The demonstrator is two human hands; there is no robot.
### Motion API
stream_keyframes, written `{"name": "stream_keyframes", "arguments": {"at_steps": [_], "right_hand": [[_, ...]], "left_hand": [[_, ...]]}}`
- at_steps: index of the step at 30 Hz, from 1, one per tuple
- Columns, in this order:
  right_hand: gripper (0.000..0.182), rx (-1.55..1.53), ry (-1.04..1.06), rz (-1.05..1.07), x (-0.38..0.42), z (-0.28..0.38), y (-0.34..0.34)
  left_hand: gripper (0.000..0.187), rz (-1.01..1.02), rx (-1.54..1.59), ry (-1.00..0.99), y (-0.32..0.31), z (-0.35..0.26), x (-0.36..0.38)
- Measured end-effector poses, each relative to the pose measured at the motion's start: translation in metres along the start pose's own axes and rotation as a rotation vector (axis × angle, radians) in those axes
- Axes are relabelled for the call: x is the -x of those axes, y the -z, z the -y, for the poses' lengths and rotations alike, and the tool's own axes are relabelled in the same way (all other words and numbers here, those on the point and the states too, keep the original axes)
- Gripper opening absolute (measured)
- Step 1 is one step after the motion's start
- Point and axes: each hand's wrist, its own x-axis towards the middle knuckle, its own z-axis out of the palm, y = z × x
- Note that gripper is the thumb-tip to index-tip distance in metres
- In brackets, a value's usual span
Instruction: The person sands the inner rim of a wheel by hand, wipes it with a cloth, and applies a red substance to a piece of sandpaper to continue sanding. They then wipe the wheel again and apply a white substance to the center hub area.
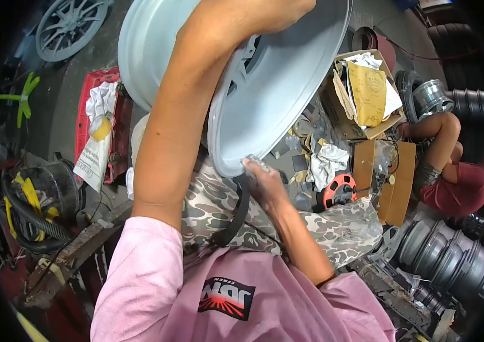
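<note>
A large light-grey wheel rim (276, 97) stands tilted in front of my body, its lower edge near my lap. My left arm reaches across it, and my left hand (273, 12) is at its upper part, with the fingers cut off by the frame's top edge. At the bottom edge of the rim, my right hand (263, 181) is closed on the lip, its fingertips coated in grey dust. Whether a small sheet lies under those fingers cannot be made out. Behind my left forearm is a second light-grey wheel (148, 51).
A red tray (83, 102) holds cloth and tape at left, above a black vacuum (48, 196). At right are a cardboard box (337, 105) with papers, a red-and-black disc (339, 191), a seated person (458, 188) and stacked wheels (447, 251).
</note>
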Motion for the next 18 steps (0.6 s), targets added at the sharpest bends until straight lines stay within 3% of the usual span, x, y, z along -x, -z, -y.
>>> {"name": "stream_keyframes", "arguments": {"at_steps": [1,3,5,6,7,8,10,11,12,14,16,17,18], "right_hand": [[0.034,-0.007,0.008,0.002,-0.013,-0.003,0.01],[0.035,0.213,-0.031,-0.104,-0.033,-0.006,0.024],[0.032,0.037,0.045,-0.066,-0.007,-0.01,-0.007],[0.029,-0.133,0.107,-0.029,0.002,-0.013,-0.016],[0.025,0.043,0.162,-0.084,-0.007,-0.021,-0.008],[0.026,-0.042,0.039,-0.016,0.004,-0.004,-0.005],[0.03,0.009,0.065,-0.061,-0.02,-0.004,0.014],[0.03,0.002,0.064,-0.063,-0.022,-0.013,0.016],[0.032,-0.057,0.071,-0.041,-0.021,-0.019,0.01],[0.038,-0.142,0.061,-0.043,0.01,-0.009,-0.021],[0.043,-0.129,-0.006,0.016,0.004,-0.009,-0.008],[0.045,0.006,0.122,-0.052,-0.018,-0.018,0.011],[0.044,0.003,0.041,-0.062,-0.034,-0.015,0.027]], "left_hand": [[0.027,-0.017,-0.017,-0.135,-0.003,0.01,-0.001],[0.027,-0.036,-0.078,-0.153,-0.003,0.012,0.0],[0.028,-0.059,-0.142,-0.156,0.011,0.002,-0.003],[0.028,0.137,-0.018,0.0,0.03,-0.021,-0.004],[0.029,0.347,0.119,0.171,0.037,-0.032,-0.001],[0.029,0.362,0.133,0.182,0.025,-0.022,0.004],[0.029,-0.051,-0.07,-0.119,0.003,-0.007,0.005],[0.029,0.037,-0.059,0.107,0.005,-0.012,0.002],[0.029,0.042,-0.06,0.104,0.012,-0.026,-0.001],[0.031,0.246,-0.076,0.285,0.023,-0.038,-0.001],[0.032,-0.061,-0.239,-0.14,-0.002,0.01,0.004],[0.031,-0.129,-0.3,-0.133,-0.014,-0.026,0.015],[0.031,-0.107,-0.286,-0.144,-0.011,-0.026,0.012]]}}
